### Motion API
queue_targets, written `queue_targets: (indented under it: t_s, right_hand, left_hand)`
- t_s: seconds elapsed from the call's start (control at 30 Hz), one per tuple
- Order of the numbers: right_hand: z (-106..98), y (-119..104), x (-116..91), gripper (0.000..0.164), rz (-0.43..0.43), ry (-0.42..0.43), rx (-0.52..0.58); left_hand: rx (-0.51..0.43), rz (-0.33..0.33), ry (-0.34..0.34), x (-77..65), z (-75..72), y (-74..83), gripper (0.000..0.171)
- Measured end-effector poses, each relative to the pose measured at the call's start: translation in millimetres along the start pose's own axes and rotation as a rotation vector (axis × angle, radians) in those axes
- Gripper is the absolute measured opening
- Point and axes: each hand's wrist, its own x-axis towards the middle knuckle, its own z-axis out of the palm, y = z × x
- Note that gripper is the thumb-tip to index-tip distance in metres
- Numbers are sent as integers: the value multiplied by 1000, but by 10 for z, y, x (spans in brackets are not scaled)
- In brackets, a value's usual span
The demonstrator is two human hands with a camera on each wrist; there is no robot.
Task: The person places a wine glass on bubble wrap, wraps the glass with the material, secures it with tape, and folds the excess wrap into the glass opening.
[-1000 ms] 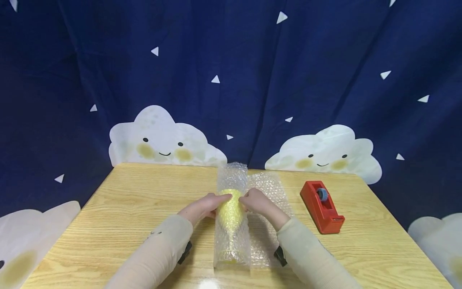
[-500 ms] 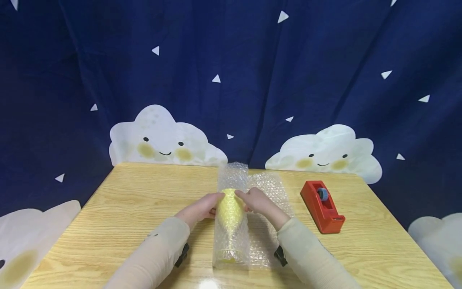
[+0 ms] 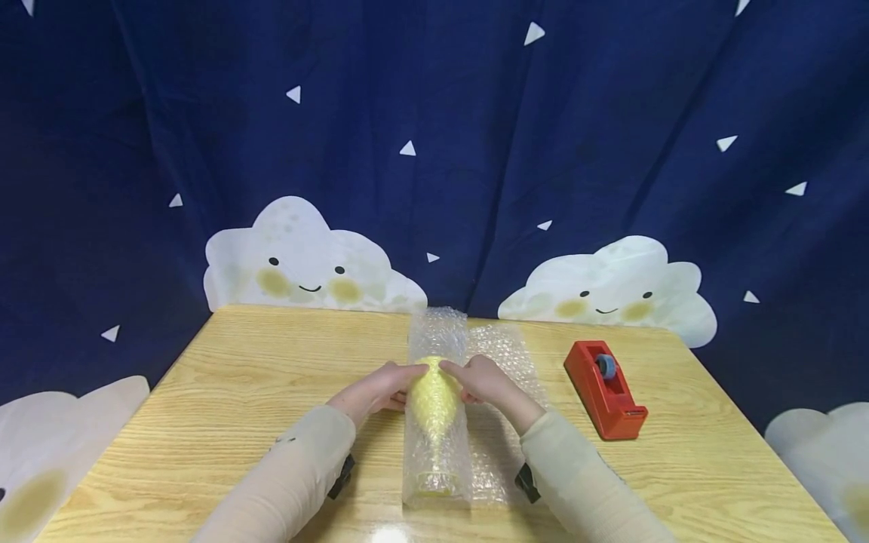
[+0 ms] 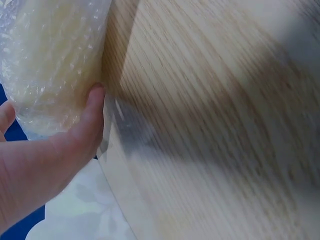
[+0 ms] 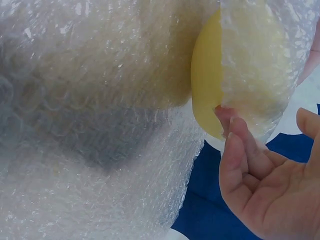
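Note:
A yellow stemmed goblet [image 3: 434, 400] lies on its side under a strip of bubble wrap [image 3: 438, 332], its bowl away from me and its foot near the table's front. My left hand [image 3: 380, 386] holds the bowl end from the left, thumb on top of the wrap and fingers down the side. From the right, my right hand [image 3: 483, 377] holds the same end, its thumb over the wrap. In the right wrist view, the fingers of my right hand [image 5: 265, 180] curl at the wrap's edge, where a bare yellow strip of the bowl shows.
More bubble wrap [image 3: 505, 354] lies flat on the wooden table [image 3: 292, 339], right of the goblet and partly under my right forearm. Farther right stands a red tape dispenser [image 3: 604, 392] with a blue roll. A dark blue curtain [image 3: 434, 113] with clouds hangs behind the table.
My right thumb has moved left onto the top of the wrapped bowl. My left thumb has shifted slightly along it. The goblet and tape dispenser stay in place.

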Motion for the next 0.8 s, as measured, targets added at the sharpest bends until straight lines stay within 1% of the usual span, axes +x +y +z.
queue_targets:
  t_s: [0.1, 0.17, 0.27, 0.43, 0.5, 0.6, 0.73, 0.8]
  right_hand:
    - [15, 10, -3, 53, 9, 15, 7]
    - [22, 14, -6, 51, 19, 22, 4]
    - [27, 2, -18, 50, 35, 25, -8]
    - [21, -38, -36, 51, 61, 19, -28]
    - [24, -45, -36, 51, 69, 19, -34]
    - [31, -42, -33, 51, 75, 15, -33]
    - [37, -23, -20, 53, 70, 9, -26]
    - [36, -9, -15, 53, 62, 7, -20]
  left_hand:
    - [-12, -9, 38, -3, 21, 7, 96]
    - [-12, -4, 54, -3, 37, 8, 96]
    - [-10, 11, 59, -5, 45, 0, 94]
    - [7, 29, 48, -11, 33, -12, 80]
    - [8, 31, 44, -16, 23, -12, 77]
    - [-1, 24, 44, -20, 0, -6, 78]
    - [-22, 14, 43, -12, -21, 3, 73]
    - [-31, 9, 34, -9, -26, 2, 73]
